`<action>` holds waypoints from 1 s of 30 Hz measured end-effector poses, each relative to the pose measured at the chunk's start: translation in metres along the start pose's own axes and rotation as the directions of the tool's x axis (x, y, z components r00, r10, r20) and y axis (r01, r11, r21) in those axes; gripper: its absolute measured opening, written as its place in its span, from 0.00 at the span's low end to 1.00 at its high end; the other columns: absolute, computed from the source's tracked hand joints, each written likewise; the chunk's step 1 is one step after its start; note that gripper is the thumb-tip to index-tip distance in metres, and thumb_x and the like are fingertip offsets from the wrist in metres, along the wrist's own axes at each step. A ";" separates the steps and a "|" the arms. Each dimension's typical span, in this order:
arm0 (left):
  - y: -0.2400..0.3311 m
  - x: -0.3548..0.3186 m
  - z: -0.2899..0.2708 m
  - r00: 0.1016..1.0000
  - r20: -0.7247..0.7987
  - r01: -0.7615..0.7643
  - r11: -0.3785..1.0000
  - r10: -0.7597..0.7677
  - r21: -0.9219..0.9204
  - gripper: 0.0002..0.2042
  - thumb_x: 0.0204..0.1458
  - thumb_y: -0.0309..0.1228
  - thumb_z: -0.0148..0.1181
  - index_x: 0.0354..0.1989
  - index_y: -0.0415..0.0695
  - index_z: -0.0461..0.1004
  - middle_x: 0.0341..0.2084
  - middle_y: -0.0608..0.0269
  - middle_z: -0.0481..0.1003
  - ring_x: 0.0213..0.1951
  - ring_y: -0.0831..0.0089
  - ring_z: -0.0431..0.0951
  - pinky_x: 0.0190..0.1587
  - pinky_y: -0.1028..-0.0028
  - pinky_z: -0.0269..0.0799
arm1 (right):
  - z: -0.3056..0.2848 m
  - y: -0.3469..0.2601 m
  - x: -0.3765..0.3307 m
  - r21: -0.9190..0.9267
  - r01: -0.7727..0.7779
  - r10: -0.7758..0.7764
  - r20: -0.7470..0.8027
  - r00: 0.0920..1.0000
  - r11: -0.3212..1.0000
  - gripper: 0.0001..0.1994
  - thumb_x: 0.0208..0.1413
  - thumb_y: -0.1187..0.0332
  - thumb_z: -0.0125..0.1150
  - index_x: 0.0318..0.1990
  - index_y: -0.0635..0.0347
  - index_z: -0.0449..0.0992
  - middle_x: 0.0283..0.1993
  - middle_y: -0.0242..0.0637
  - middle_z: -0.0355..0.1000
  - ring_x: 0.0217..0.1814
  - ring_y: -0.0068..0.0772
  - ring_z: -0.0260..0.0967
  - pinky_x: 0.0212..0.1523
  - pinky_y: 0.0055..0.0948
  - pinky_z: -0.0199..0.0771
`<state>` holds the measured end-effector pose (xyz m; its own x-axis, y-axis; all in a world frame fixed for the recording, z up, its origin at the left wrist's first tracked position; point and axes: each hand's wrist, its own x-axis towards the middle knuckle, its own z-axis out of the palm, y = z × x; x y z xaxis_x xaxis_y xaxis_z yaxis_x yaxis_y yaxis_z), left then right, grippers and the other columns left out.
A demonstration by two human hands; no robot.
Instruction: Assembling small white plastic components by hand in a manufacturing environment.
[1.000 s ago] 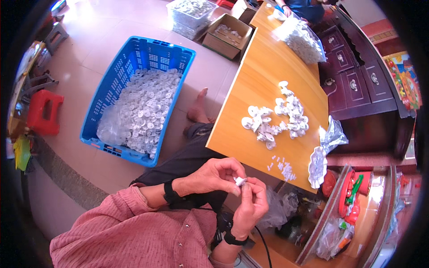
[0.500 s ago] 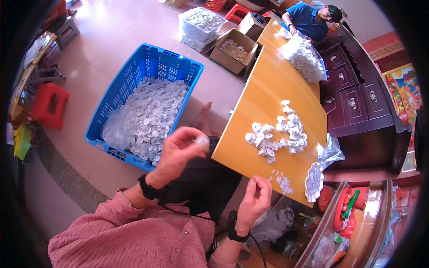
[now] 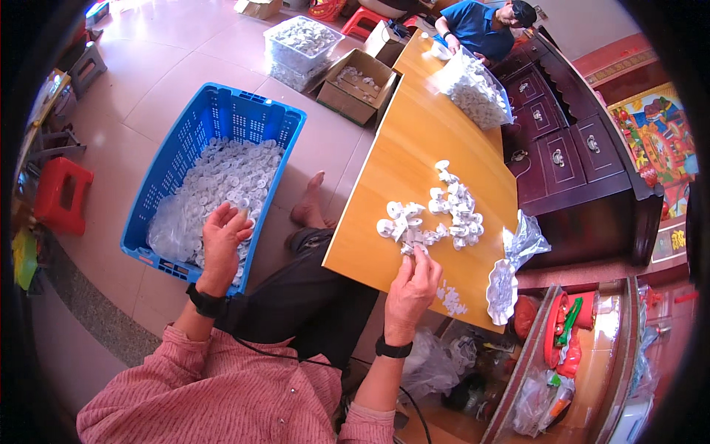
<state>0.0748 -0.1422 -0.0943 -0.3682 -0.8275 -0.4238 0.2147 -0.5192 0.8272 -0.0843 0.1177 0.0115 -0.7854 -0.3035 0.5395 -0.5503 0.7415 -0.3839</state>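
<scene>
White, disc-headed pieces (image 3: 466, 219) are heaped on the table (image 3: 403, 140), touched by the right hand (image 3: 410, 294); any grip by it or the curled left hand (image 3: 223, 248) cannot be told.

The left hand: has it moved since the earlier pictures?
Yes, leftward: the left hand was first to the right of the blue perforated plastic crate, and now is over its right part.
</scene>
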 end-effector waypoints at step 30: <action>-0.022 -0.136 0.103 0.402 0.861 0.299 0.933 -0.312 0.199 0.16 0.63 0.27 0.59 0.57 0.37 0.73 0.47 0.54 0.78 0.45 0.69 0.81 0.50 0.70 0.81 | -0.053 0.026 -0.068 0.028 -0.082 0.084 -0.097 0.992 0.996 0.09 0.55 0.82 0.61 0.44 0.66 0.79 0.43 0.45 0.72 0.44 0.45 0.73 0.44 0.38 0.75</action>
<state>0.0267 0.0035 -0.0171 -0.9938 0.0136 -0.1106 -0.0895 -0.6893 0.7189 -0.0303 0.1889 0.0047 -0.7976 -0.1805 0.5756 -0.4918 0.7470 -0.4473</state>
